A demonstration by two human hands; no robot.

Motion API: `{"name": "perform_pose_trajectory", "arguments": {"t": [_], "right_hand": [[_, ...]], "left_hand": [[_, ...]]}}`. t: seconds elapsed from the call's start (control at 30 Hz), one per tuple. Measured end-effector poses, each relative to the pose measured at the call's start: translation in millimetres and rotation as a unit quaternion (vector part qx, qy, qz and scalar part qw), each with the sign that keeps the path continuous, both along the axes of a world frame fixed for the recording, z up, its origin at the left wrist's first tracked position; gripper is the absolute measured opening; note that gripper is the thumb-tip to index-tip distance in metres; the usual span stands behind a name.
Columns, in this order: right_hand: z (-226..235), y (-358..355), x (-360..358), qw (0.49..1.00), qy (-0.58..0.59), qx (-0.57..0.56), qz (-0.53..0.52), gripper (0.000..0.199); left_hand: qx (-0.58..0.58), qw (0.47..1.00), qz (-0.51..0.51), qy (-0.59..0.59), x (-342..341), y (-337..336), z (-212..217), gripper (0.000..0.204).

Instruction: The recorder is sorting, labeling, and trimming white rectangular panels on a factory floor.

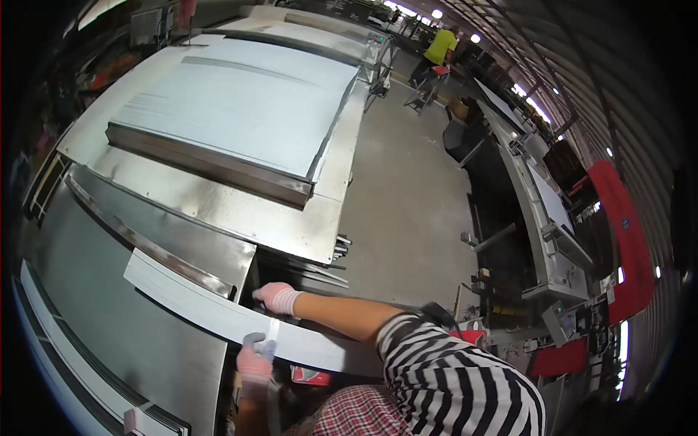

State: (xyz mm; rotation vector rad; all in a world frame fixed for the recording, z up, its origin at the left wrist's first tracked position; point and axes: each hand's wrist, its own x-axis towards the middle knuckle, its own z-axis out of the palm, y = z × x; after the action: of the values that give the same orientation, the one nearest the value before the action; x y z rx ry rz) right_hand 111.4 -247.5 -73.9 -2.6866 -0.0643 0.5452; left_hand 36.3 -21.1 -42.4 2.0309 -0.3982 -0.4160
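A long white strip (189,298), which looks like a thin stack of sheets, lies slanted across the edge of a steel worktable (109,305). My left hand (254,360), in a pink and grey glove, grips the strip's near edge beside a pale band (271,330) wrapped around it. My right hand (278,297), in a pink glove, reaches in from the right on a striped sleeve. Its fingers curl over the strip's far edge, next to a dark gap in the table.
A large stack of white sheets (240,102) with a metal bar (211,166) along its front lies on the table beyond. A concrete aisle (407,196) runs to the right, lined with machines (552,240). A person in a yellow shirt (440,47) stands far off.
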Motion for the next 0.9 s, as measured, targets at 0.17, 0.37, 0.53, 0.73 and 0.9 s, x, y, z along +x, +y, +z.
{"name": "perform_pose_trajectory", "arguments": {"t": [0.17,0.37,0.53,0.73,0.9], "right_hand": [[57,18,-54,0.977,-0.123,0.145,-0.094,0.024],[77,-33,-152,0.991,0.076,0.041,-0.106,0.022],[65,-38,-155,0.981,-0.007,0.137,-0.140,0.018],[12,-46,-189,0.967,0.105,0.184,-0.141,0.023],[6,-50,-181,0.971,0.011,0.185,-0.154,0.026]], "left_hand": [[-0.369,0.844,0.244,0.302,-16,10,20,0.023],[-0.179,0.974,0.040,0.134,-147,-40,-45,0.035],[-0.185,0.900,0.174,0.354,-146,-29,-34,0.080],[-0.091,0.921,0.104,0.363,-178,-38,-54,0.070],[-0.320,0.841,0.242,0.364,-150,-40,-14,0.067]]}}
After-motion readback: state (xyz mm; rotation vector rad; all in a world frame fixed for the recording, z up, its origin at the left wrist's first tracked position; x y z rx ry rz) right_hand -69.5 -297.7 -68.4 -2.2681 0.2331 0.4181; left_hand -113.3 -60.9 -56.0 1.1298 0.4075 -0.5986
